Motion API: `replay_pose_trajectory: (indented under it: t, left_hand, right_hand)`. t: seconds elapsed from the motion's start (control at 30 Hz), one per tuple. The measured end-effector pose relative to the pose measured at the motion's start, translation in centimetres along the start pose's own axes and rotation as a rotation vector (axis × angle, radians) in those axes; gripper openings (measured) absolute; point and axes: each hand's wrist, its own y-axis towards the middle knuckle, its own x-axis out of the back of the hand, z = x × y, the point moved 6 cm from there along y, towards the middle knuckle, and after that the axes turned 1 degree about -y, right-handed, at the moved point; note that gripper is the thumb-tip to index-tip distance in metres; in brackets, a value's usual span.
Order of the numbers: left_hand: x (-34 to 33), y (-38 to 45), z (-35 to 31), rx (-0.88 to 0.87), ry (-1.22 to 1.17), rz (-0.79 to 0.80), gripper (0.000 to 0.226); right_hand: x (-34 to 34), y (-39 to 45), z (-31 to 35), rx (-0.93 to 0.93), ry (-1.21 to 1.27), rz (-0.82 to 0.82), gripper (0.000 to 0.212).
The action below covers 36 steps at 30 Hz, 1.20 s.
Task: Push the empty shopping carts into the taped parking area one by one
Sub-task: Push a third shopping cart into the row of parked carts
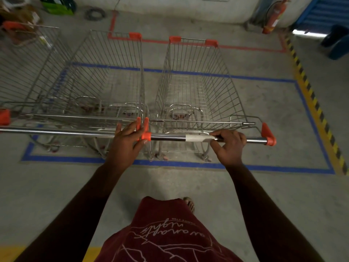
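Two empty wire shopping carts stand side by side inside a rectangle of blue floor tape (188, 164). The right cart (200, 87) has a chrome handle bar (168, 137) with orange end caps and a white tape patch. My right hand (229, 146) grips that bar near the white patch, fingers curled over it. My left hand (127, 139) rests with straight fingers on the bar's left end, where it meets the handle of the left cart (105, 82). A third cart (24, 59) stands further left, partly outside the view.
A red tape outline (226, 46) marks the floor behind the carts. Yellow-black hazard striping (313, 103) runs along the right side. A red fire extinguisher (274, 17) leans at the back wall, a blue barrel (338, 42) sits at the right, and boxes clutter the back left.
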Motion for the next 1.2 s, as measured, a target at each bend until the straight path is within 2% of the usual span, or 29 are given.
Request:
replay_pose_trajectory:
  t: [0.17, 0.4, 0.93, 1.2]
  left_hand:
    - [0.1, 0.0, 0.1, -0.011, 0.031, 0.025, 0.069]
    - [-0.1, 0.0, 0.3, -0.037, 0.030, 0.046, 0.067]
    - [0.0, -0.1, 0.7, -0.029, -0.023, 0.029, 0.067]
    - [0.1, -0.4, 1.2, -0.081, -0.031, 0.008, 0.054]
  right_hand:
    - [-0.2, 0.0, 0.2, 0.015, -0.005, -0.003, 0.031]
    - [-0.3, 0.1, -0.1, -0.045, 0.007, 0.014, 0.031]
    - [0.0, -0.8, 0.6, 0.024, 0.001, -0.029, 0.031]
    - [-0.1, -0.9, 0.5, 0.002, 0.017, 0.002, 0.031]
